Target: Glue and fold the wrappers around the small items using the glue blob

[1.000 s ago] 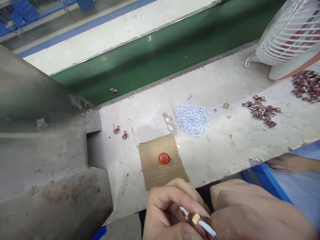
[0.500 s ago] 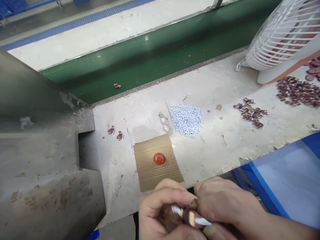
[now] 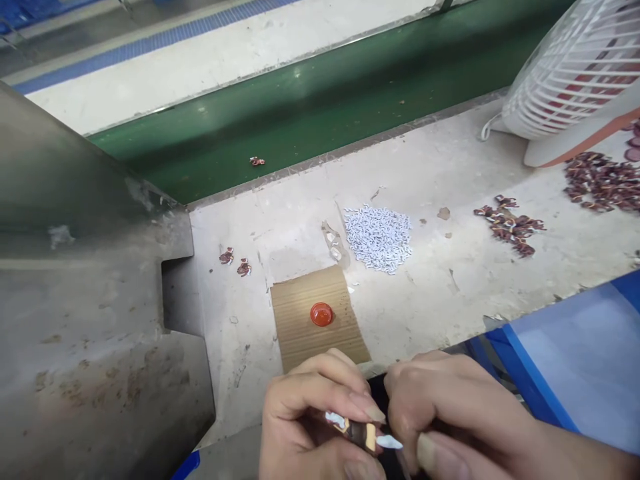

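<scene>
Low in the head view, my left hand (image 3: 320, 417) pinches a small brown piece (image 3: 357, 432) with cream bands and pale blue ends. Its finger and thumb press it from above and below, and one blue tip (image 3: 389, 442) points to the right. Close beside that tip is my right hand (image 3: 450, 413), fingers curled and thumb bent inward; whatever it grips is hidden. Beyond the hands, a small round red dish (image 3: 321, 314) rests on a cardboard piece (image 3: 295, 333). Behind it lies a heap of tiny pale blue pieces (image 3: 379, 238).
Two brown pieces (image 3: 235, 261) lie left on the table. Small brown piles (image 3: 513, 225) lie right, near a white fan (image 3: 560, 93). A metal housing (image 3: 100, 300) stands left. Another brown piece (image 3: 257, 161) rides the green belt (image 3: 320, 113). A blue bin (image 3: 575, 353) sits lower right.
My hands have come slightly apart, the left shifting left with the brown piece. The piece on the green belt has travelled right. The view has shifted a little.
</scene>
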Available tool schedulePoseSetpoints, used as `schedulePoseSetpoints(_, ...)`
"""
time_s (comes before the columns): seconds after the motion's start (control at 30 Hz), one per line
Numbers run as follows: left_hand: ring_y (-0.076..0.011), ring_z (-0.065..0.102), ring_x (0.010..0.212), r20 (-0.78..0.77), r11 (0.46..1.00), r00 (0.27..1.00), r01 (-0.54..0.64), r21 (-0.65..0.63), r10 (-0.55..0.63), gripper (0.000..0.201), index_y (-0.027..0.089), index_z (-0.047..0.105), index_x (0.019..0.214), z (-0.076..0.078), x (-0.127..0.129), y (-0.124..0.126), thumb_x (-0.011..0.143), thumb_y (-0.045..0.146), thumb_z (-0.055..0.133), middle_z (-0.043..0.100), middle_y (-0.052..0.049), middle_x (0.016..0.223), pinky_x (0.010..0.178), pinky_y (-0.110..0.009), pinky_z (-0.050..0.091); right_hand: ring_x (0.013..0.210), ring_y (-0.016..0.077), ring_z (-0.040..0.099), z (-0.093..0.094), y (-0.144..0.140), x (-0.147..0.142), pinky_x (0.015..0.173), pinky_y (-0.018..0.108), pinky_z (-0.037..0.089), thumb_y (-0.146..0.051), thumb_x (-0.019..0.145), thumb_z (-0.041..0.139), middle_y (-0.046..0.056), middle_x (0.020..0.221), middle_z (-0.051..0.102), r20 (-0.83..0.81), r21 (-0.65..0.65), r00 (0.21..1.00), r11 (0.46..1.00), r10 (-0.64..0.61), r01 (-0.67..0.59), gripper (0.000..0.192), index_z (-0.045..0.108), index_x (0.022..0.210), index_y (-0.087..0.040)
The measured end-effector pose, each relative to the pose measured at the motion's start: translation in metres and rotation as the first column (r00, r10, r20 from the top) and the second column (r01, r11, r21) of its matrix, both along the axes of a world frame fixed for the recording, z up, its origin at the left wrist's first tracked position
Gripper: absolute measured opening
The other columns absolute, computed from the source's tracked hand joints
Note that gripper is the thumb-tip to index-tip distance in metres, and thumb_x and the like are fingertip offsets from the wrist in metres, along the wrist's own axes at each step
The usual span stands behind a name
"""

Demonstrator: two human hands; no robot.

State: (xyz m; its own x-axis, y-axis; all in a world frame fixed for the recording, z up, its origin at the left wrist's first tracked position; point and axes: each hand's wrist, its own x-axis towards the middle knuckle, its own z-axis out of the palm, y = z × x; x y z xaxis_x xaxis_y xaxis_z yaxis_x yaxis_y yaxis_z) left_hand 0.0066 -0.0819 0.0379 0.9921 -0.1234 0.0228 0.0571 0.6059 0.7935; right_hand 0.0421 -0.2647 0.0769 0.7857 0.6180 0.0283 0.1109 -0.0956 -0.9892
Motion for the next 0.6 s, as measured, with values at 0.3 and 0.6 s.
schedulePoseSetpoints(0.3, -0.0108, 0.051, 0.063, 0.029, 0.994, 1.000, -0.014, 0.111, 0.011, 0.020, 0.032, 0.087, 0.104, 0.005, 0.002, 0.000, 0.087, 0.042, 0.089, 0.060, 0.001, 0.064, 0.063, -0.024, 0.046, 0.047, 0.0041, 0.034, 0.013, 0.005, 0.026, 0.043, 0.014, 0.026, -0.059, 0.110, 0.059, -0.006, 0.056, 0.040, -0.678, 0.401, 0.594, 0.895, 0.434, -0.197, 0.061, 0.047, 0.066, -0.017)
schedulePoseSetpoints(0.6, -0.0104, 0.055, 0.061, 0.034, 0.988, 0.993, -0.113, 0.103, 0.110, 0.022, 0.029, 0.086, 0.105, 0.001, 0.000, -0.004, 0.087, 0.043, 0.089, 0.068, 0.000, 0.067, 0.060, -0.022, 0.047, 0.042, 0.0046, 0.025, 0.012, 0.006, 0.021, 0.038, 0.014, 0.020, -0.075, 0.091, 0.073, -0.010, 0.050, 0.033, -0.864, 0.327, 0.365, 0.937, 0.348, -0.121, 0.063, 0.054, 0.073, -0.018)
